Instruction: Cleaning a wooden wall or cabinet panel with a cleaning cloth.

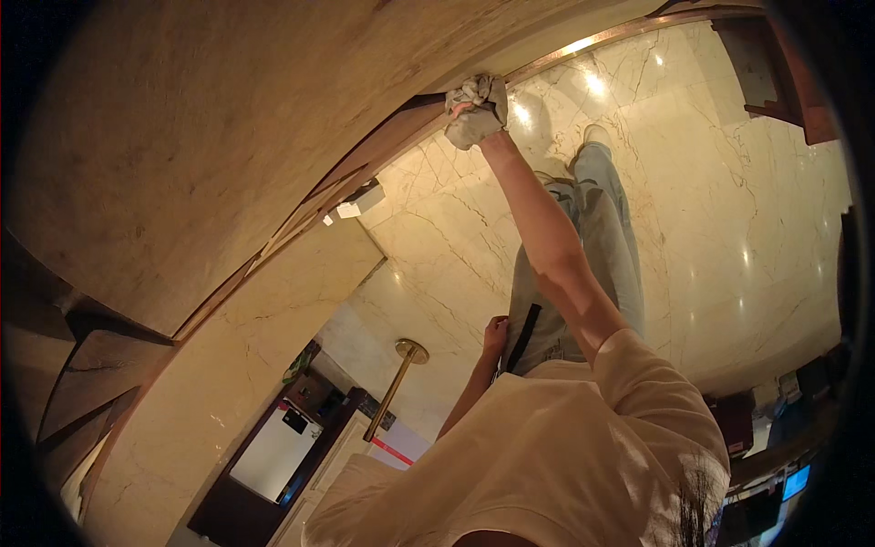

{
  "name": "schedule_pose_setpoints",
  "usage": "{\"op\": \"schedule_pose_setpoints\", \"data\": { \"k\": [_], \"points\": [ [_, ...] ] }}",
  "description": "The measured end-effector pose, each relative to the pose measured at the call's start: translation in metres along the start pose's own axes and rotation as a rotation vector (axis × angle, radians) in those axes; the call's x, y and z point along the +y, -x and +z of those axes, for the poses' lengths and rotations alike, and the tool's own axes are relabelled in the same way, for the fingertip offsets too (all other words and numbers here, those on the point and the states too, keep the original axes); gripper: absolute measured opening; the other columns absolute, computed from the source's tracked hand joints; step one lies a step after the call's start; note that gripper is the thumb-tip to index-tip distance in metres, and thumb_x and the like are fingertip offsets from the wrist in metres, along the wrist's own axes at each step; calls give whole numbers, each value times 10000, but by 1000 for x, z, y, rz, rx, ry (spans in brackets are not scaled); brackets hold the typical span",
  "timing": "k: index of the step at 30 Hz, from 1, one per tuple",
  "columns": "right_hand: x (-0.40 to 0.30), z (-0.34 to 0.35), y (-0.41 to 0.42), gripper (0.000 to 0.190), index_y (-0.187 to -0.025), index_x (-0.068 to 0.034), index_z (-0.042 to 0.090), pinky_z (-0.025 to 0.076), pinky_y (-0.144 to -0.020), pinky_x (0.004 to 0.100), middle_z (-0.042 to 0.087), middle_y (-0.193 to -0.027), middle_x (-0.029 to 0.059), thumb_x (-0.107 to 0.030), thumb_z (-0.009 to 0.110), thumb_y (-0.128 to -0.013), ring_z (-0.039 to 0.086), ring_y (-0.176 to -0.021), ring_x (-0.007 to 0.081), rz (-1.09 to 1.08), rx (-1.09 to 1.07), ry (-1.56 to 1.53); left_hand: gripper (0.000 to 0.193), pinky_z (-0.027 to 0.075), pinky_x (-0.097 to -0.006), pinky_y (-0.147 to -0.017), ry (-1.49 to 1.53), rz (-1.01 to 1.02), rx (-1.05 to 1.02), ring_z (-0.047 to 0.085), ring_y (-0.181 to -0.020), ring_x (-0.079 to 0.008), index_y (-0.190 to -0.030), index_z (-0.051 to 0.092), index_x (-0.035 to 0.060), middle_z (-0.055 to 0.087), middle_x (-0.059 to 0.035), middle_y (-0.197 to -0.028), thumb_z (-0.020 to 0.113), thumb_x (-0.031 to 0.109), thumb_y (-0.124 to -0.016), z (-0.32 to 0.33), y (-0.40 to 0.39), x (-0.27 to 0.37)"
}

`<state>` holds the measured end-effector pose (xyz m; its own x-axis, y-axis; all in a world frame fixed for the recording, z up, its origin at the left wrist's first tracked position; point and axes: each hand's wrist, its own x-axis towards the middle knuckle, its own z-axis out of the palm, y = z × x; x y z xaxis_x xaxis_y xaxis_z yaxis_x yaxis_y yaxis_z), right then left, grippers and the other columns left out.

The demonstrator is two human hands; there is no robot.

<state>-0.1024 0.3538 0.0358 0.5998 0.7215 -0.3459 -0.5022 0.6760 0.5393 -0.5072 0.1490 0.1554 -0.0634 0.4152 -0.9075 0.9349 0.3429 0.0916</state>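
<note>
A crumpled grey-white cloth [487, 89] is bunched in my right hand [472, 115], which is mostly covered by it; a bit of finger shows. My right arm reaches out, and the cloth is at the lower edge of a large brown wood-like panel [225, 123], beside a narrow trim strip [588, 46]. My left hand [496, 334] hangs low by the hip of my grey trousers [605, 232]. Its fingers look curled, but whether they hold anything is hidden.
Veined marble floor [697, 205] lies underfoot. A brass post [393, 390] with a round base stands at lower left, a red strap [392, 451] near its end. Dark wooden furniture [796, 82] is at upper right. A dark-framed counter with a white top [273, 455] stands lower left.
</note>
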Motion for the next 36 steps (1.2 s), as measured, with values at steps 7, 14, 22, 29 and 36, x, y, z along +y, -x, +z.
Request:
{"op": "schedule_pose_setpoints", "data": {
  "k": [7, 14, 22, 29, 36],
  "points": [
    [-23, -10, -8, 187, -751, -75, 532, 447, -573, 313, 514, -689, 81, -241, 530, -838, 520, -603, 208, -32, -340, 202, 311, 445, -306, -810, 0, -24, -7, 585, -918, -209, -1053, 588, -6, 626, -151, -993, 498, 210, -849, 5, 5, 9],
    [-61, -8, -5, 231, -1003, -48, 537, 432, -872, 436, 569, -955, 98, -242, 470, -899, 551, -884, 264, -79, -58, 333, 308, 444, -303, -797, 45, 102, -48, 587, -883, -203, -1043, 593, -7, 631, -145, -953, 496, 210, -848, 21, -9, 16],
    [-31, 9, 28, 322, -1036, -15, 529, 494, -608, 279, 566, -965, 98, -293, 501, -877, 549, -785, 174, 434, -30, 25, 309, 447, -297, -776, 41, 215, -19, 582, -855, -205, -1031, 595, -21, 629, -143, -941, 495, 204, -844, 12, -19, 19],
    [-3, 94, 73, 256, -1021, -29, 538, 449, -528, 263, 572, -871, 91, -242, 493, -886, 490, -631, 151, 90, -244, 601, 310, 474, -303, -706, 198, 152, -80, 583, -850, -190, -1074, 575, 10, 616, -128, -948, 481, 219, -866, 16, -54, 17],
    [-128, 139, 201, 274, -1013, -21, 525, 438, -509, 285, 561, -844, 115, -258, 441, -907, 518, -606, 209, -60, 305, 714, 360, 497, -366, -690, 341, 102, -173, 584, -860, -233, -1153, 508, 23, 599, -127, -1008, 468, 252, -878, 10, -61, 64]
  ]
}}
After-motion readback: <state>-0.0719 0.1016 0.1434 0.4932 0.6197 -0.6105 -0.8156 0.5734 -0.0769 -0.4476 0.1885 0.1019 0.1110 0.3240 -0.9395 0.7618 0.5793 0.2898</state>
